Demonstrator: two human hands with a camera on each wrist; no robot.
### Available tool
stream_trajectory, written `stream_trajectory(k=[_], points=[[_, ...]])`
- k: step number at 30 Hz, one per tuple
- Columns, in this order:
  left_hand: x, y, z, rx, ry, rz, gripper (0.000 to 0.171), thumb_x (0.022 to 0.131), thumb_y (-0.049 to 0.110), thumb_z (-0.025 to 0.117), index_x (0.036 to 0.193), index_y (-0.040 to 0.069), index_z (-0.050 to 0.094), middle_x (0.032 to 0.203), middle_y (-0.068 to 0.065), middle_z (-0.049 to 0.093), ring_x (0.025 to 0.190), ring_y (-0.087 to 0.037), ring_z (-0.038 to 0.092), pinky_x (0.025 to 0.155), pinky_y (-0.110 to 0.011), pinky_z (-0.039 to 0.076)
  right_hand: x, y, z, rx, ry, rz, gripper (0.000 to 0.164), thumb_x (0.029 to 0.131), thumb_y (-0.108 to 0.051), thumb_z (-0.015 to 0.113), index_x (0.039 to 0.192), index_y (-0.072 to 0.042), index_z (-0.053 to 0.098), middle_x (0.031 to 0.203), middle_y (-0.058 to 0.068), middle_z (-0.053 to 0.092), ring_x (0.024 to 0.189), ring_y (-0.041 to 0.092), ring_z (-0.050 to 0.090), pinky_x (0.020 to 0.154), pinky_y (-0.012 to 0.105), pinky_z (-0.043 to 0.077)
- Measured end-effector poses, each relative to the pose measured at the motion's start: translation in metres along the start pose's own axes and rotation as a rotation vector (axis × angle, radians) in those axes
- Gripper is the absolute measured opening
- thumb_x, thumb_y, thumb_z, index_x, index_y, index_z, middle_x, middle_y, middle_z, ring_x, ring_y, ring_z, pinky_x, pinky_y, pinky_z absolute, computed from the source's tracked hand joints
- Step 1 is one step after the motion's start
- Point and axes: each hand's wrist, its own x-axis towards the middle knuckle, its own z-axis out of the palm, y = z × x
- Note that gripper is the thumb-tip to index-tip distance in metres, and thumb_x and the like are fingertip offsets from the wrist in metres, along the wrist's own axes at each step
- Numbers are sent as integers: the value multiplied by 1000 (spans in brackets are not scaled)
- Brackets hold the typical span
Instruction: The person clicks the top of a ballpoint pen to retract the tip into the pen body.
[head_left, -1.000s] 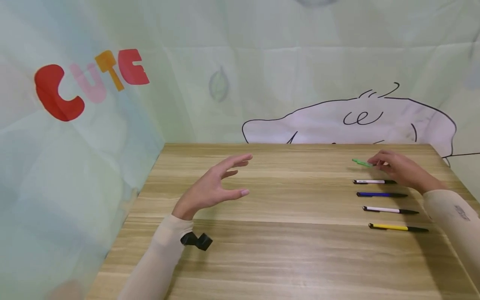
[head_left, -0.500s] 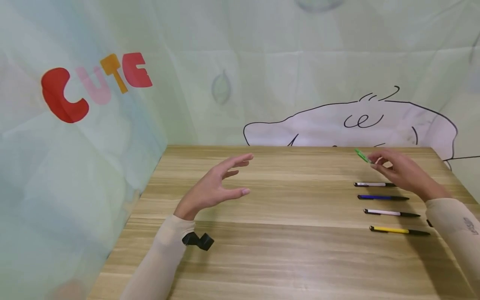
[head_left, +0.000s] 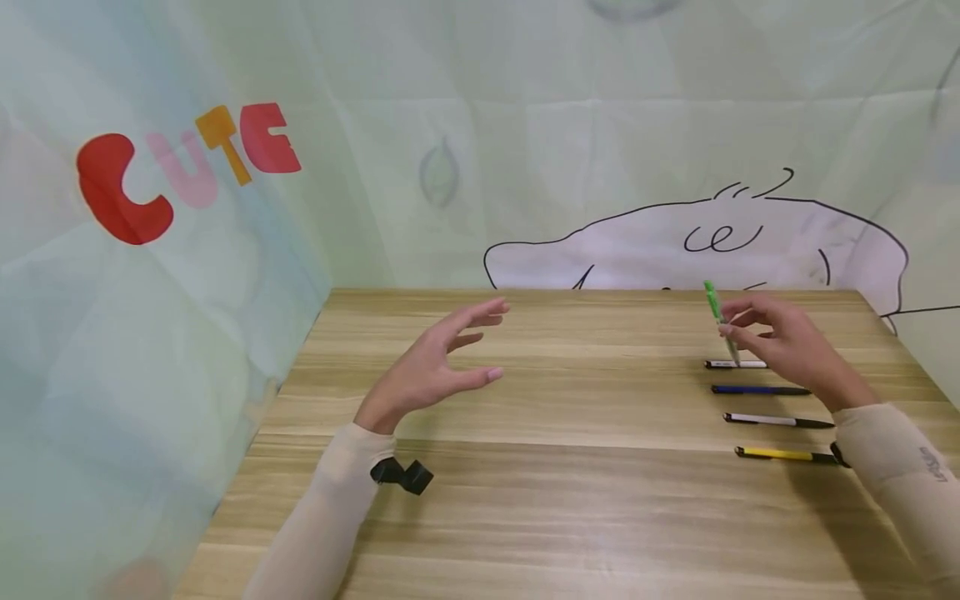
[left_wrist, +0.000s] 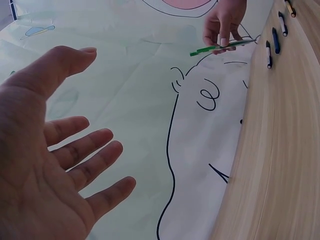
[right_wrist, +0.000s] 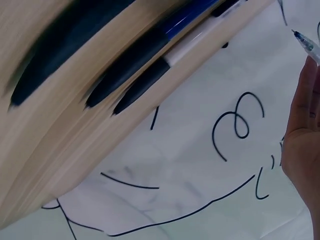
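Between thumb and fingertips, my right hand (head_left: 780,337) pinches a green pen (head_left: 712,302), tilted steeply with its clear tip end downward. Below it on the table lie a white pen (head_left: 723,364), a blue pen (head_left: 757,390), another white pen (head_left: 772,420) and a yellow pen (head_left: 783,454), in a row with black grips to the right. My left hand (head_left: 431,367) hovers over the table's left half, fingers spread and holding nothing. In the right wrist view the tip (right_wrist: 302,40) of the held pen shows at the right edge, with part of the right hand (right_wrist: 302,115).
The wooden table (head_left: 570,517) ends at a printed cloth backdrop (head_left: 585,150) behind and on the left. Red and orange letters mark the left cloth. A black strap piece (head_left: 405,476) sits on the left wrist.
My right hand has lifted the green pen off the table's far right and turned it from lying flat to steeply tilted. The left hand has hardly moved.
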Motion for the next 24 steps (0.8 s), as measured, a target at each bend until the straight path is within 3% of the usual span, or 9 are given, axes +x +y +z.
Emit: stream_trajectory(k=[9,16,24], points=[[4,2,3,-10,26,13,78,91,15,77,156,32,37,154,9,46,141,-17,45,115,-43,39,-5,-30,18,131,-11,-42,24,98,-13,68,121,-7,64,106,8,67,87,8,69,69,31,61],[7,0,4,-20,54,44,77,90,14,78,155,31,39,152,8,48,138,-16,47,114,-41,40,-8,-49,31,186,0,-76,23,97,-10,69,119,-10,65,105,5,67,90,10,68,68,30,60],[14,-2,9,-63,96,111,73,89,8,78,153,19,45,148,3,53,136,-23,50,113,-43,42,-10,-62,46,250,-17,-165,29,96,-2,68,123,-7,61,104,8,67,92,7,67,69,29,61]])
